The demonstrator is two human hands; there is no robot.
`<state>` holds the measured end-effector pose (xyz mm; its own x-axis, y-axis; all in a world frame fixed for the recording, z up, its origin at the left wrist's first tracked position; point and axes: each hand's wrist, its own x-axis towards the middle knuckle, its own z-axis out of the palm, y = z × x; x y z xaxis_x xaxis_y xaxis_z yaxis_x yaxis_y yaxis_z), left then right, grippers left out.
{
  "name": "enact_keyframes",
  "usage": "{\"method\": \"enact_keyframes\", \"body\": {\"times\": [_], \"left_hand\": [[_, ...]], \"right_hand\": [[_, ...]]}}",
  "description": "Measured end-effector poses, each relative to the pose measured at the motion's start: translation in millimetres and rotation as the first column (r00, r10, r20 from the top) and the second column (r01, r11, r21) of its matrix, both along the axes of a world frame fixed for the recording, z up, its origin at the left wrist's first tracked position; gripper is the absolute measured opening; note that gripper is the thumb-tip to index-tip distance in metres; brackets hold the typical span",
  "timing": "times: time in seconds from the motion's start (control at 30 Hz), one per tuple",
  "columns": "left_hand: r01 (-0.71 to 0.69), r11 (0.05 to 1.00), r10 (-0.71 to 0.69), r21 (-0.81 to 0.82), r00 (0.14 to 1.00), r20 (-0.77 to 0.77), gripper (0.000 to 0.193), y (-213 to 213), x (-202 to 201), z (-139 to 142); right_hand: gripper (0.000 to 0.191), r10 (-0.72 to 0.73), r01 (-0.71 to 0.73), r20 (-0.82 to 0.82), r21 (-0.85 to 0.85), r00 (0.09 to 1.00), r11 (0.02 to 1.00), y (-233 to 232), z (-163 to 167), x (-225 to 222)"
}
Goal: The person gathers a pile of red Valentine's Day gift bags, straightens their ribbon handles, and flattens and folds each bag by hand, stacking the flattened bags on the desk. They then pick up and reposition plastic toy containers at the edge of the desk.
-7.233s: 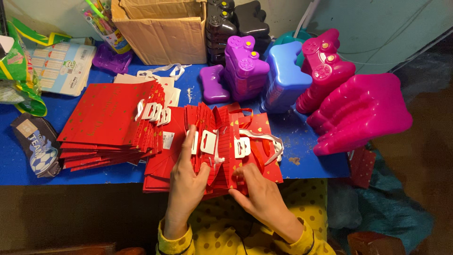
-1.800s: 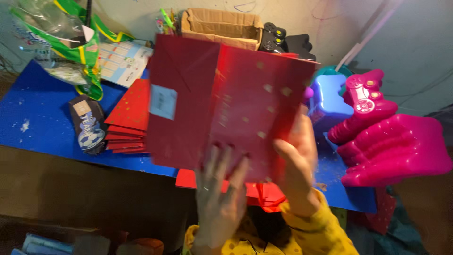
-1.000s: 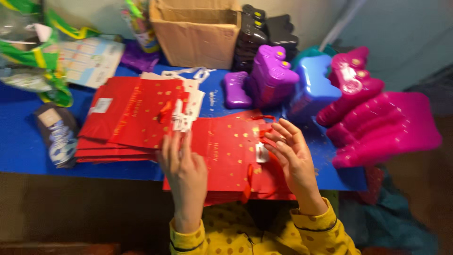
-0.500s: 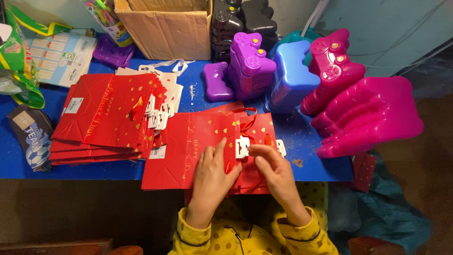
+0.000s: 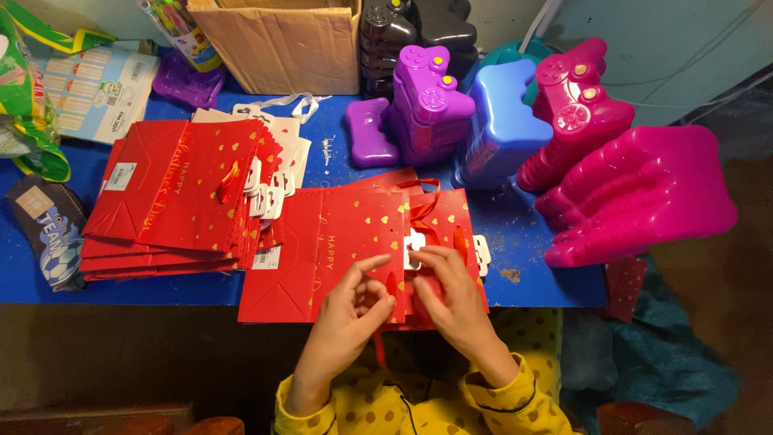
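Both the left hand [image 5: 354,302] and right hand [image 5: 451,290] pinch the white tag [image 5: 412,248] on the light, floppy red paper bag [image 5: 338,250], at lower centre, probably best gripped by its ribbon handle.

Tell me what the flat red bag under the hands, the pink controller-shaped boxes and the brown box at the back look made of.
Flat red gift bag: paper, apparently coated; sharp creases, shiny gold hearts.
Pink controller-shaped boxes: moulded plastic, smooth with a soft sheen.
Brown box: corrugated cardboard, matt, with worn flaps.
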<state>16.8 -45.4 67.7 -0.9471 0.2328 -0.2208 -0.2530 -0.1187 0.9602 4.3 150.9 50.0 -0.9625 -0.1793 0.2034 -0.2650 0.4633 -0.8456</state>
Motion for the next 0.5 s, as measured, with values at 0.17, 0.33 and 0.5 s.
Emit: {"method": "enact_keyframes", "body": {"times": [0.17,0.33,0.5], "left_hand": [[0.100,0.911,-0.148,0.401,0.985,0.091,0.048,-13.5,9.4,2.5],[0.143,0.931,-0.137,0.337,0.990,-0.042,0.040,-23.5,13.7,4.8],[0.059,0.872,-0.019,0.487,0.996,-0.088,0.029,-18.9,1.8,-4.5]], "right_hand": [[0.046,0.005,0.000,-0.031,0.131,1.000,0.991,-10.3,1.3,-0.1],[0.051,0.029,-0.019,-0.068,0.150,0.997,0.989,-11.7,-1.5,0.0],[0.049,0.026,-0.006,-0.114,0.180,0.993,0.984,-10.8,-4.3,1.3]]}}
